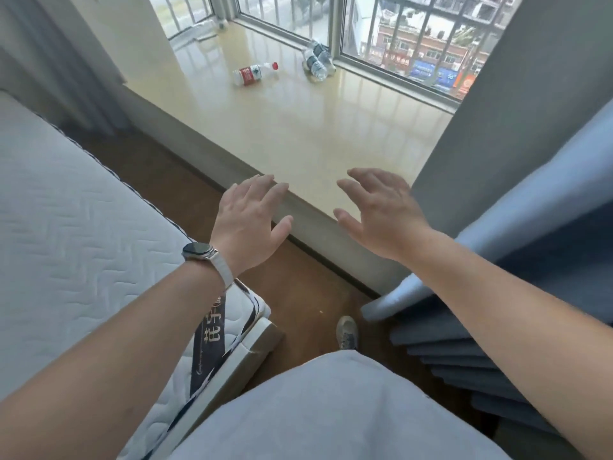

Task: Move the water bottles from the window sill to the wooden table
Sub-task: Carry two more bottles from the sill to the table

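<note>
Reaching forward over the near edge of the cream window sill (298,127), the left hand (247,220) and right hand (381,214) were both empty, fingers spread and slack, touching nothing. A red-labelled water bottle (254,74) lay on its side mid-sill, and a cluster of clear, crumpled water bottles (317,63) lay against the barred window frame (391,74), well apart from the hands. A quilted white mattress (66,207) flanked the left, a grey-blue curtain (517,207) the right, leaving brown floor (298,293) between. A smartwatch (199,252) sat on the left wrist.
</note>
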Motion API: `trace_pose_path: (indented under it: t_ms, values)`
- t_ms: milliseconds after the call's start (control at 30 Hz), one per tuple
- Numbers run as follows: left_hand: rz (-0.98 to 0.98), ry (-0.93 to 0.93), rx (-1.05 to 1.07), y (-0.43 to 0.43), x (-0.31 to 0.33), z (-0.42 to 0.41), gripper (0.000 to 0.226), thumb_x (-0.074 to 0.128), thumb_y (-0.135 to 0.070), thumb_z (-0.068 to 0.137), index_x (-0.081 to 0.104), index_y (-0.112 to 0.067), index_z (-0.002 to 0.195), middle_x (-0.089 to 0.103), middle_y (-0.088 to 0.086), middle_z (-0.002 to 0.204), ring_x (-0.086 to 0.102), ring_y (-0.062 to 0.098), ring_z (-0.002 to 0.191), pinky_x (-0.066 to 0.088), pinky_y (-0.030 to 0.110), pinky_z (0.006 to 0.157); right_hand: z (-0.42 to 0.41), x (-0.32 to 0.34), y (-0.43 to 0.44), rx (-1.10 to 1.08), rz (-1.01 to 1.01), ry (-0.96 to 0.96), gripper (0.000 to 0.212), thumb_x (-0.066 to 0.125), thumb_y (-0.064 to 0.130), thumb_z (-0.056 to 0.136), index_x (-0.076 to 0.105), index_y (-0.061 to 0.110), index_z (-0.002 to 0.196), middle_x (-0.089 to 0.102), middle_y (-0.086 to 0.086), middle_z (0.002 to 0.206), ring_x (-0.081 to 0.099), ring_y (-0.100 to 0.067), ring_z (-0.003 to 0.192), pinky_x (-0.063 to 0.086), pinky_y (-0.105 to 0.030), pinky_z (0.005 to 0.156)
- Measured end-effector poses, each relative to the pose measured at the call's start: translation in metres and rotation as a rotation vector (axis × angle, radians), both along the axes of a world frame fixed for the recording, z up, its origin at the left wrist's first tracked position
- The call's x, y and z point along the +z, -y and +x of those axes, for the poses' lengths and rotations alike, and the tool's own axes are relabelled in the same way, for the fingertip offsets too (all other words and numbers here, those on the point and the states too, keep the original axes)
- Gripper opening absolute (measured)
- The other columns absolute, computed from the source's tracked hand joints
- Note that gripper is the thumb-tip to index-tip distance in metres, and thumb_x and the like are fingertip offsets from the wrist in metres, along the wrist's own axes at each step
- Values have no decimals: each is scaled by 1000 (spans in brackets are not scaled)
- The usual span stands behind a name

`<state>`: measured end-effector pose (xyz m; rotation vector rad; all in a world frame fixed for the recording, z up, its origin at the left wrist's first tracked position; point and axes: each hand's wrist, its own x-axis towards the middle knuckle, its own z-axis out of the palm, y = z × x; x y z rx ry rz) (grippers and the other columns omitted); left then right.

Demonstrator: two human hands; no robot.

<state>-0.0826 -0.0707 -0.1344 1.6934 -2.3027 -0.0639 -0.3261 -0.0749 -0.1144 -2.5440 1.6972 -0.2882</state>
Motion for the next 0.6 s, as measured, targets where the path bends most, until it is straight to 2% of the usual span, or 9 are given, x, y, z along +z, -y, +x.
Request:
trace_pose_path:
  t_ms: [133,400,600]
  values:
    - [-38,39,61,40,15,-13,54,62,-38,92,49,-19,141,48,11,147,39,31,139,23,57,115,-13,7,56,72,8,26,55,41,50,97,45,20,143,39,-5,153,28,-27,140,13,-40,112]
    - [-89,73,198,87,22,-25,54,57,-41,89,51,-18,137,52,13,142,44,33,134,29,60,111,-16,11,144,224,-14,18,55,42,50,97,43,22,144,37,-3,154,26,-25,141,10,-37,111]
    - [-113,83,289,109,28,-12,53,68,-34,89,55,-16,137,52,13,143,44,34,135,30,60,111,-1,12,185,313,0,-4,57,39,52,97,42,23,145,36,-4,155,25,-25,142,12,-40,113]
